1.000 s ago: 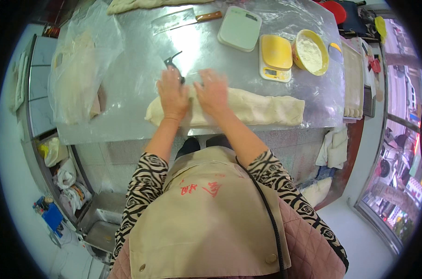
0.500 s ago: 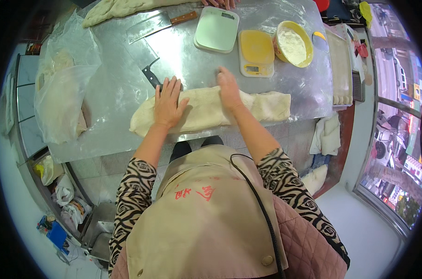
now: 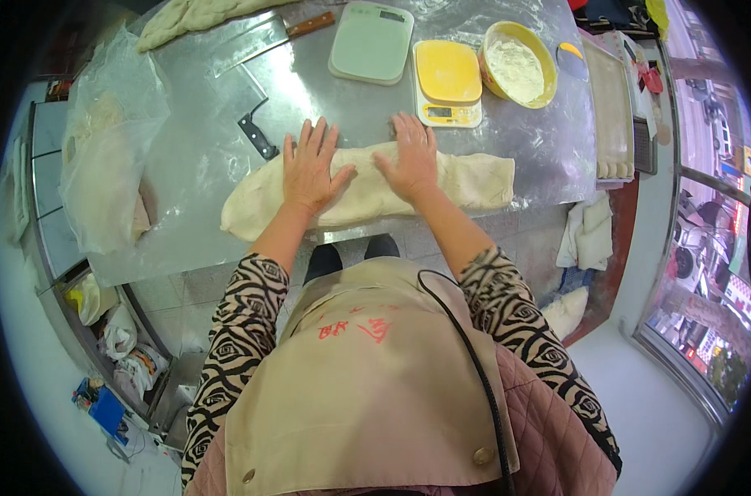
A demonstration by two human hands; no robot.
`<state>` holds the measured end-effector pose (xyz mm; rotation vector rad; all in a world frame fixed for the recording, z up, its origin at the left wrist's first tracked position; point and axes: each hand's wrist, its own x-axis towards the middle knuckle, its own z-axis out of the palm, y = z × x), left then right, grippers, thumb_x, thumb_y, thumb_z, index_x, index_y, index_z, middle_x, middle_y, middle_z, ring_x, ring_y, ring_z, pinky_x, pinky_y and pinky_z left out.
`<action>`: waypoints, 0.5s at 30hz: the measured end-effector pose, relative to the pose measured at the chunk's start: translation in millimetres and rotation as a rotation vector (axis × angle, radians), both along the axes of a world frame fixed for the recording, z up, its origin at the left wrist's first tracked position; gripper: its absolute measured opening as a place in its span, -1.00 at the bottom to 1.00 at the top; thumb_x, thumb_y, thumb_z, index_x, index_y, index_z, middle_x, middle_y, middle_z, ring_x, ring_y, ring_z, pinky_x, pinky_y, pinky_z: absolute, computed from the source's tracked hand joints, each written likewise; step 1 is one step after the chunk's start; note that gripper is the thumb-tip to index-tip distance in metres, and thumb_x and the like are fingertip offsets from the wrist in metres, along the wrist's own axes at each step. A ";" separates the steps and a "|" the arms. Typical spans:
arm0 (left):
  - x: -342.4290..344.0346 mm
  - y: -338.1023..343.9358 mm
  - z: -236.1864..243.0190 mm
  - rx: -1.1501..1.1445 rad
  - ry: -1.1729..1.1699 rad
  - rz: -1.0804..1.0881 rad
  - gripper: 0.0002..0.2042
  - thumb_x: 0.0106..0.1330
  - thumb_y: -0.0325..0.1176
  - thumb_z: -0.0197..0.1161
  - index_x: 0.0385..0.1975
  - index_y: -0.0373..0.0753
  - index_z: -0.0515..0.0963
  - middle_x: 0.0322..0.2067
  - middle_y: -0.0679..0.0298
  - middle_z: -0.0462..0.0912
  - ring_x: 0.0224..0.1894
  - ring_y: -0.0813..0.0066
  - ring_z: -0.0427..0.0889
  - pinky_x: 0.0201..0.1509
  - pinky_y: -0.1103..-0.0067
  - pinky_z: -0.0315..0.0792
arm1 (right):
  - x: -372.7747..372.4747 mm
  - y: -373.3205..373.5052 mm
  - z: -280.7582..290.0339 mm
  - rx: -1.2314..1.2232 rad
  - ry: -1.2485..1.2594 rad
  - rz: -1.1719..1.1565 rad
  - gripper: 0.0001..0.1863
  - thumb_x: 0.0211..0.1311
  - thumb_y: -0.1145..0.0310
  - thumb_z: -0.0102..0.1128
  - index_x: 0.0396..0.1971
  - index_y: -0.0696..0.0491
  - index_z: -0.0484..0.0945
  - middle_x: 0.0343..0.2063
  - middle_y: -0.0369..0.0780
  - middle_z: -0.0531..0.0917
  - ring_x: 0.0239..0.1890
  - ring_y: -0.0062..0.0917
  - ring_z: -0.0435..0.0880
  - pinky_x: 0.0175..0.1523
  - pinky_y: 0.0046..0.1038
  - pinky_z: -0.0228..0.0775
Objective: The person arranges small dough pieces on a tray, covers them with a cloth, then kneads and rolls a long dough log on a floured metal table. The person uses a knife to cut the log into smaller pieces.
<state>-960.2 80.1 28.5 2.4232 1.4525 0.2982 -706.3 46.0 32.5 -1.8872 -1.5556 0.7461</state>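
Note:
A long, thick log of pale dough (image 3: 474, 180) lies across the near edge of the metal table (image 3: 193, 165). My left hand (image 3: 311, 172) rests flat on the dough left of its middle, fingers spread and pointing away from me. To the right, my right hand (image 3: 413, 161) also lies on the dough, its fingers stretched forward and thumb apart. Just beyond the dough, near my left hand, is a black-handled knife (image 3: 258, 135). Neither hand grips anything; both palms press on the dough's top.
Farther back are a pale green scale (image 3: 371, 45), a yellow-topped scale (image 3: 448, 83), a yellow bowl of flour (image 3: 517, 68) and a wooden-handled cleaver (image 3: 309, 25). Plastic-covered dough (image 3: 107, 182) sits at left, another dough strip (image 3: 197, 18) at the far left. A tray (image 3: 611, 116) stands right.
My right hand has gone from curled fingers to spread flat on the dough. My left hand has shifted slightly right, its fingers spread. The view has moved a little.

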 end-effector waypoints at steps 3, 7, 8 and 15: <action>14.7 -8.1 4.3 0.013 -0.013 0.041 -0.16 0.40 0.15 0.24 0.62 -0.14 0.22 0.63 0.11 0.19 0.69 0.01 0.05 0.68 -0.12 -0.23 | 36.4 -1.9 13.5 -0.181 0.532 -0.224 -0.19 0.40 -0.05 0.32 0.49 0.09 0.35 0.52 -0.01 0.35 0.59 -0.07 0.22 0.63 0.17 -0.10; 52.0 -34.0 12.8 -0.077 0.003 -0.019 -0.14 0.40 0.15 0.25 0.63 -0.12 0.20 0.65 0.13 0.12 0.70 0.04 0.00 0.70 -0.12 -0.28 | 74.2 -44.8 12.4 -0.057 -0.426 -0.163 -0.16 0.39 -0.06 0.34 0.50 0.13 0.34 0.53 0.00 0.34 0.60 -0.09 0.21 0.64 0.17 -0.11; 60.5 -35.4 12.5 -0.208 0.062 -0.058 -0.14 0.40 0.15 0.25 0.63 -0.12 0.20 0.66 0.14 0.11 0.70 0.04 -0.01 0.70 -0.11 -0.29 | 80.0 -47.4 6.7 -0.122 -0.624 -0.164 -0.13 0.38 -0.06 0.35 0.51 0.14 0.32 0.54 0.00 0.33 0.61 -0.10 0.20 0.65 0.17 -0.13; 69.4 -28.9 3.3 -0.044 0.052 -0.011 -0.14 0.37 0.25 0.20 0.60 -0.10 0.27 0.64 0.16 0.15 0.69 0.04 0.01 0.69 -0.11 -0.26 | 91.4 -37.0 -20.6 -0.002 -0.552 -0.189 -0.02 0.33 -0.13 0.37 0.55 0.16 0.22 0.53 0.03 0.32 0.61 -0.08 0.19 0.65 0.15 -0.15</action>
